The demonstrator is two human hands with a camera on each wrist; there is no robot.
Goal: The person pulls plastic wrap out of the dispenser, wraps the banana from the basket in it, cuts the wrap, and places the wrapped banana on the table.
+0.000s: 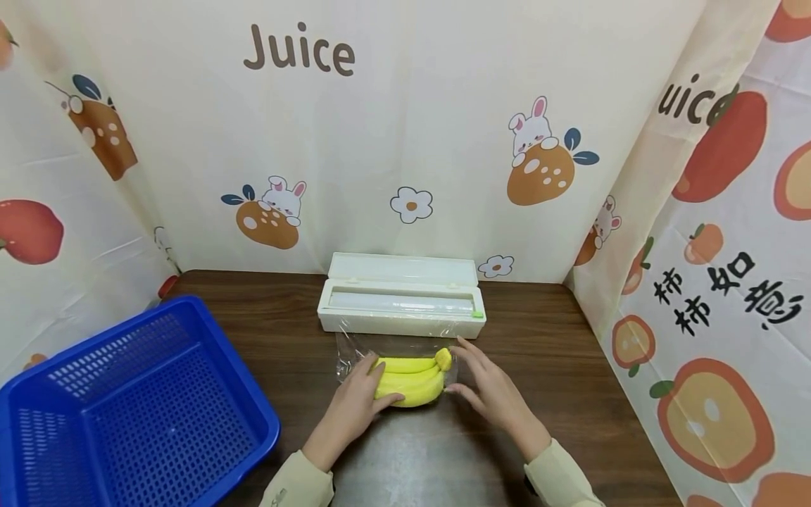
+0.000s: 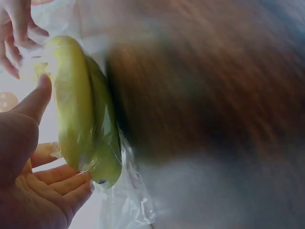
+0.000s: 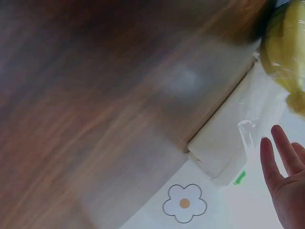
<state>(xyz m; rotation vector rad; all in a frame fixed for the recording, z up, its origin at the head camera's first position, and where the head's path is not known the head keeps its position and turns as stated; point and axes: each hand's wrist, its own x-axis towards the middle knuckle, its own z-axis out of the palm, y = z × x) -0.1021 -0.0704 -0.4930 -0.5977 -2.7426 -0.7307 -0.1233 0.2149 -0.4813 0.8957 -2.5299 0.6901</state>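
A bunch of yellow bananas [image 1: 412, 386] lies on the dark wooden table, its stem end to the right. Clear cling film [image 1: 346, 352] stretches from the white dispenser box behind it and wraps over part of the bunch, with loose crinkled film at the left end. My left hand [image 1: 355, 400] holds that end, thumb on the near side and fingers at the tips. Beside the stem is my right hand [image 1: 498, 393], fingers spread and slightly bent, with nothing gripped.
The long white cling film box [image 1: 403, 325] stands at the back with its lid up and a roll inside; a small green slider [image 1: 477, 314] sits at its right end. To the left is a blue plastic basket [image 1: 269, 415]. Printed cloth hangs around the table.
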